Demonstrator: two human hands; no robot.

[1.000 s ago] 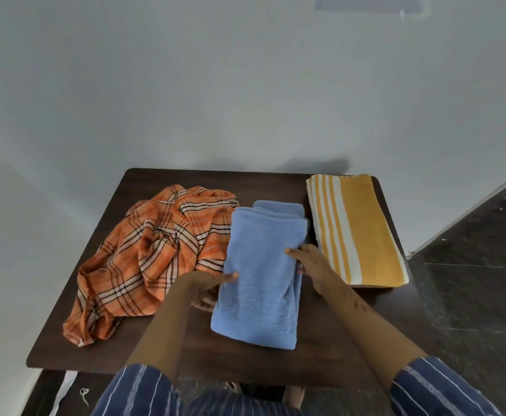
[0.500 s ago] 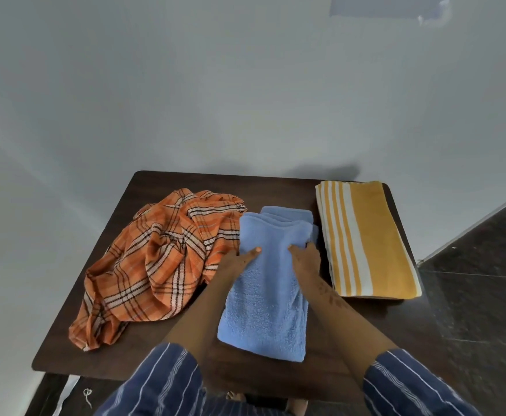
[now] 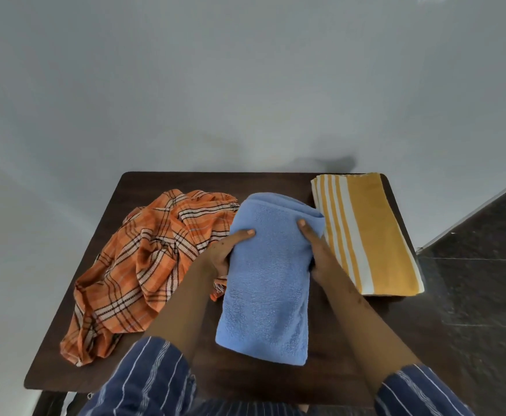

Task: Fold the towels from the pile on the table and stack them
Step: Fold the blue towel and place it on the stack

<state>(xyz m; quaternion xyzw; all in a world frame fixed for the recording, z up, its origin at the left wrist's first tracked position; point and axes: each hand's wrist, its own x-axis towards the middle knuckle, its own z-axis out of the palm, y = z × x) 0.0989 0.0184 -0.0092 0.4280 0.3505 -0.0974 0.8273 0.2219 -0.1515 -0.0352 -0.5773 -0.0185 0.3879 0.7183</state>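
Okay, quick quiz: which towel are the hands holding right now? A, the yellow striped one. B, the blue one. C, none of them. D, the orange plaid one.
B: both hands, left and right, grip the sides of the folded blue towel, while the orange plaid towel lies crumpled to its left and the yellow striped towel lies folded to its right.

I am looking down at a dark wooden table (image 3: 161, 187) standing against the wall. A crumpled orange plaid cloth (image 3: 143, 271) is lying on its left part, a folded blue towel (image 3: 266, 292) is sitting mid-table, and a folded yellow-and-white striped towel (image 3: 366, 232) is lying along the right edge.
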